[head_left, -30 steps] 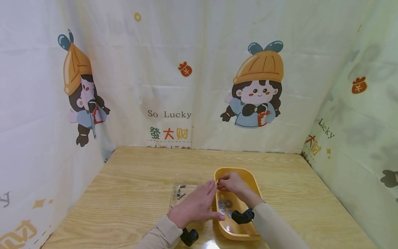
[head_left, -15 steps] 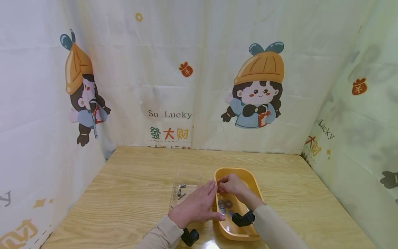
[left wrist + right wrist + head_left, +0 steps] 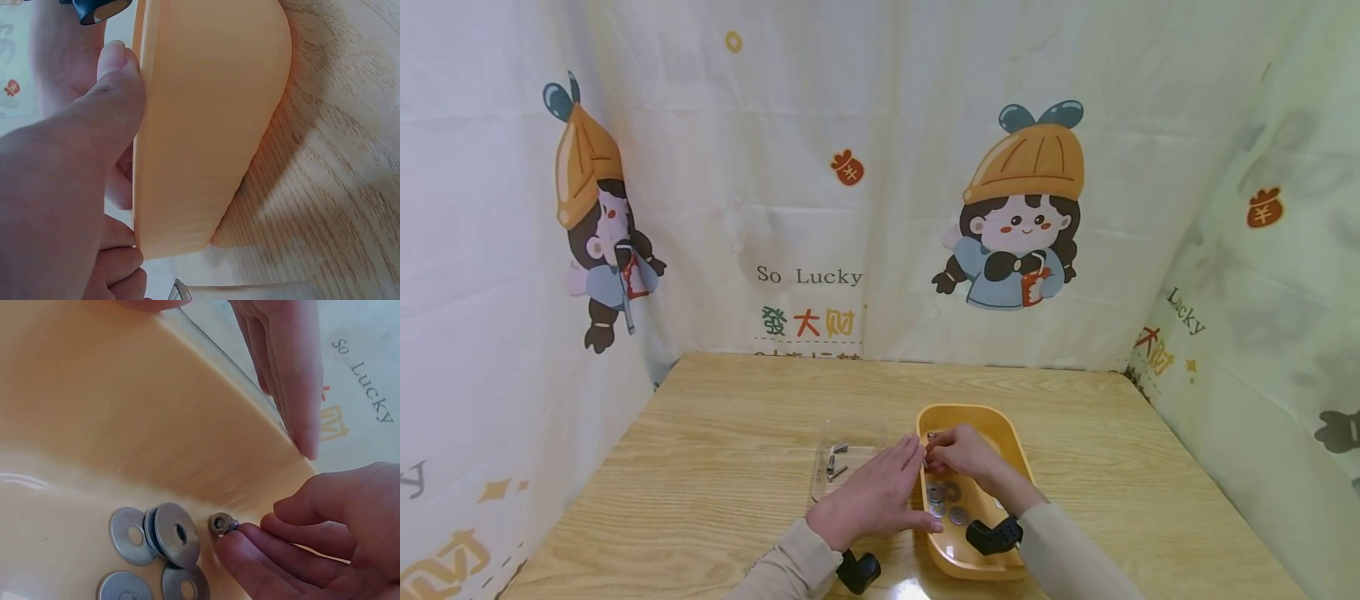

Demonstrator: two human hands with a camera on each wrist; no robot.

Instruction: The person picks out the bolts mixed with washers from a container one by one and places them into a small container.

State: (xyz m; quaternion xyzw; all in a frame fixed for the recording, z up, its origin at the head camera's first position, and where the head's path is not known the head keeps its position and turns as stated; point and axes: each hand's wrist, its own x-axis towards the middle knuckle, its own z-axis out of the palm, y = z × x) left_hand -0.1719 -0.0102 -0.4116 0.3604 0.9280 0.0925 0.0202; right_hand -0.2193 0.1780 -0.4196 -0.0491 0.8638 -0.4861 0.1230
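Observation:
The left hand rests along the near-left rim of a yellow plastic bin. Its fingers are straight and its thumb lies apart on the rim; the left wrist view shows the thumb against the bin's side. Inside the bin, the right hand reaches to the left wall. In the right wrist view its fingertips touch a socket-head screw, while the thumb stands off from it. The screw's shank is mostly hidden by the fingers. Several flat metal washers lie beside the screw, some overlapping.
A clear plastic box with several screws stands left of the bin, partly behind the left hand. The wooden table meets patterned curtains at the back and sides.
The right hand has shifted slightly towards the person along the bin's left wall, uncovering a small metal piece near the far left. The left hand stays in place.

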